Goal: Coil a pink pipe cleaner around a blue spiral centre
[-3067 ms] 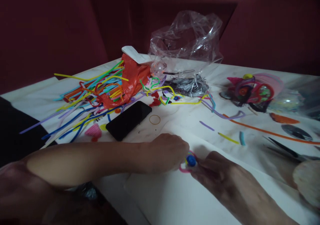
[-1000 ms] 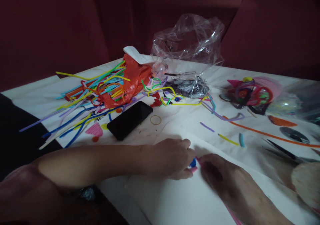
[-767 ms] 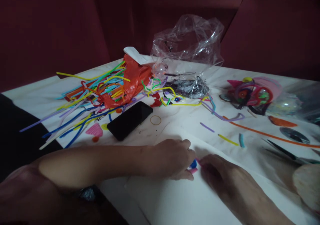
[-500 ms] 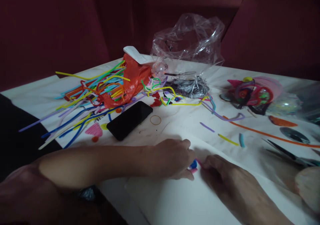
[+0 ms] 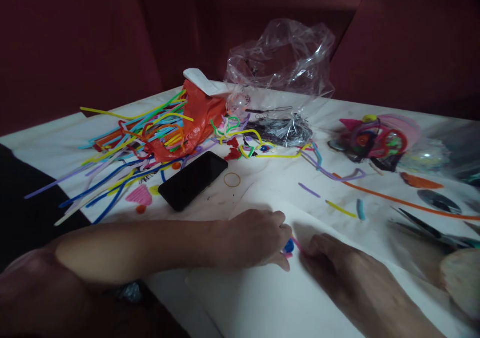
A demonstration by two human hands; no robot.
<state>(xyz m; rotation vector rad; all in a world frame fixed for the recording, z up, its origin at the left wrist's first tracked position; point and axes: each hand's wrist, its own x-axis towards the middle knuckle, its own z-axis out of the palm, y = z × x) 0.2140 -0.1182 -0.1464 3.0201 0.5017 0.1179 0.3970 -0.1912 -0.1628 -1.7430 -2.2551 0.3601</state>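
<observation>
My left hand (image 5: 258, 239) reaches in from the left, its fingers closed around a small blue and pink pipe-cleaner piece (image 5: 288, 246). Most of that piece is hidden behind the fingers. Just to the right, my right hand (image 5: 343, 265) is closed in a pinch on a thin pink pipe-cleaner end (image 5: 296, 242) that runs out from the piece. Both hands are low over a white sheet of paper (image 5: 247, 298). Cut purple (image 5: 309, 190), yellow (image 5: 341, 209) and light blue (image 5: 360, 210) pipe-cleaner bits lie beyond my right hand.
A black phone (image 5: 193, 182) lies beyond my left arm, beside a rubber band (image 5: 232, 180). Pipe cleaners spill from a red plastic bag (image 5: 202, 115). Clear plastic (image 5: 281, 58) stands at the back. Scissors (image 5: 431, 230) lie at right, below a long orange pipe cleaner (image 5: 390, 196).
The view has shifted very slightly. Both hands keep their hold at nearly the same spot, and a little less of the blue and pink piece shows between them.
</observation>
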